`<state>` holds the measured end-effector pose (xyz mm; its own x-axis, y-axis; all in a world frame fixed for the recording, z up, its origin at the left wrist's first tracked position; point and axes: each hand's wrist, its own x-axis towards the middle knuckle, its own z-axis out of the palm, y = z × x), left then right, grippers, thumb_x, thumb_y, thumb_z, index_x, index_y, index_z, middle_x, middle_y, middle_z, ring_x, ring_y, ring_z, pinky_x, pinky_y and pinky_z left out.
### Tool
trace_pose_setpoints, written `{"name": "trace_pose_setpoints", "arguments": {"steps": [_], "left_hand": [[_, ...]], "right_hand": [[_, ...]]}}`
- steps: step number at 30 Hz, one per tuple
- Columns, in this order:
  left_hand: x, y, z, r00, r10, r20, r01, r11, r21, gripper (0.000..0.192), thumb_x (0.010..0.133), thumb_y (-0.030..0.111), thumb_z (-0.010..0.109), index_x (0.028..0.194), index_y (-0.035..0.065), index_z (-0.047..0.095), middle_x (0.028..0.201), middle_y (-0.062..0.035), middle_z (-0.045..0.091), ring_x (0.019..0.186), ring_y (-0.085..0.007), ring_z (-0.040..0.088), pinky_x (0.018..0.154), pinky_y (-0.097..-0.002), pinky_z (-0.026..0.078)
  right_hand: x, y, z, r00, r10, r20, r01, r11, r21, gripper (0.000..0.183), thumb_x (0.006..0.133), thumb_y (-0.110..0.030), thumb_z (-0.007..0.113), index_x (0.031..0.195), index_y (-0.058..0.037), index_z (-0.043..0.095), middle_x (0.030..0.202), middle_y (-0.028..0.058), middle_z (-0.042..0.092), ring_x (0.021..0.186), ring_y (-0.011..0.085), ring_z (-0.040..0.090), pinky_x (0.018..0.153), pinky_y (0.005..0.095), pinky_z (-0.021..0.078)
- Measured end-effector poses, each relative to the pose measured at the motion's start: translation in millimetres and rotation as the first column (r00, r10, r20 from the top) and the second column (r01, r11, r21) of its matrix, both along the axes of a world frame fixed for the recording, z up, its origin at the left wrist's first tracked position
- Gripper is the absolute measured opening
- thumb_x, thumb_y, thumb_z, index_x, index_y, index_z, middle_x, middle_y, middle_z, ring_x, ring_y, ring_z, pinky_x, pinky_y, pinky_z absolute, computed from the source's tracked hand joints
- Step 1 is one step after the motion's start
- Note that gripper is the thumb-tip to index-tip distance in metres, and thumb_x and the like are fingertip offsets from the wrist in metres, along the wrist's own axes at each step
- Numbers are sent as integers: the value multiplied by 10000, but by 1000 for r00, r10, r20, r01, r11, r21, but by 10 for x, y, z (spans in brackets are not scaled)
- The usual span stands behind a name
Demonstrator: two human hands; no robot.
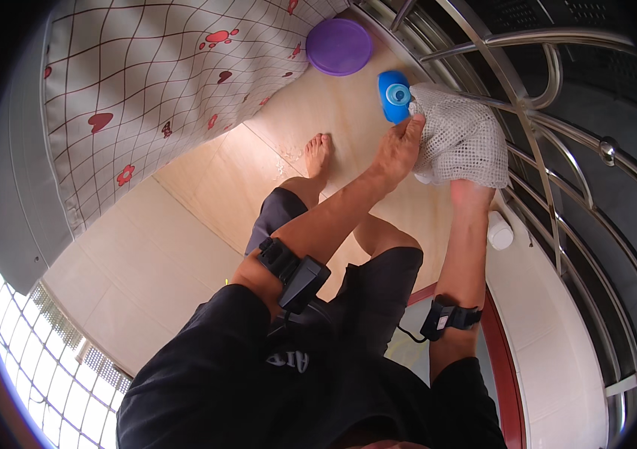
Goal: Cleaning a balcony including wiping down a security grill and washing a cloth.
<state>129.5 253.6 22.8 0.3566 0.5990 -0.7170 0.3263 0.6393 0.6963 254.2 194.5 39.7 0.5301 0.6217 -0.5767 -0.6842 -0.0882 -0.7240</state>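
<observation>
A bunched white mesh bag or cloth (459,137) covers my right hand, which is hidden inside it; only the wrist shows below its edge. My left hand (400,147) pinches the left side of the mesh between thumb and fingers. Just beyond my left fingertips, a blue bottle (385,92) with a light blue cap stands on the floor, seen from above. Whether the fingers touch the bottle cannot be told. The far side of the mesh lies close to the metal railing (520,106).
A purple round lid or basin (340,47) lies on the tiled floor (212,191) by a patterned curtain (172,73). Pale scraps (282,163) lie beside my bare foot (318,154). A white cylindrical container (500,231) stands by the right wall. A red-edged frame (501,359) is at lower right.
</observation>
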Motion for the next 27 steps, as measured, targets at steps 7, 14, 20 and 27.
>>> {"name": "trace_pose_setpoints", "arguments": {"steps": [7,14,20,27], "left_hand": [[331,305,-929,984,36,172,-19,995,-101,433,953,406,444,1001,3,594,784,-95,571,709,-163,531,629,-335,448],[589,817,-1429,904,-379,197,334,915,226,350,894,288,547,1076,-4,607,880,-91,630,750,-165,591,638,-312,490],[130,1360,-1601,910,-403,96,394,914,96,412,840,293,603,1090,-35,599,966,-147,644,826,-218,621,656,-335,513],[419,1647,-1971,969,78,236,-78,997,-10,340,917,254,494,1107,1,618,943,-115,639,810,-204,601,638,-337,497]], "right_hand": [[58,386,-1022,939,-99,330,111,994,-19,504,904,-206,578,1334,-1,414,1303,148,489,1192,260,471,997,371,388],[304,497,-1415,42,445,895,-46,895,-443,440,887,-200,582,1274,-8,500,1258,155,540,1179,295,496,1042,390,341],[-120,1141,-1064,-295,791,536,-280,465,-840,428,782,-174,653,1172,-12,580,1170,194,571,1120,337,515,996,406,381],[36,1668,-1938,56,84,995,-152,986,-74,324,881,-183,575,1151,-4,563,1134,146,591,1049,277,559,902,359,447]]}}
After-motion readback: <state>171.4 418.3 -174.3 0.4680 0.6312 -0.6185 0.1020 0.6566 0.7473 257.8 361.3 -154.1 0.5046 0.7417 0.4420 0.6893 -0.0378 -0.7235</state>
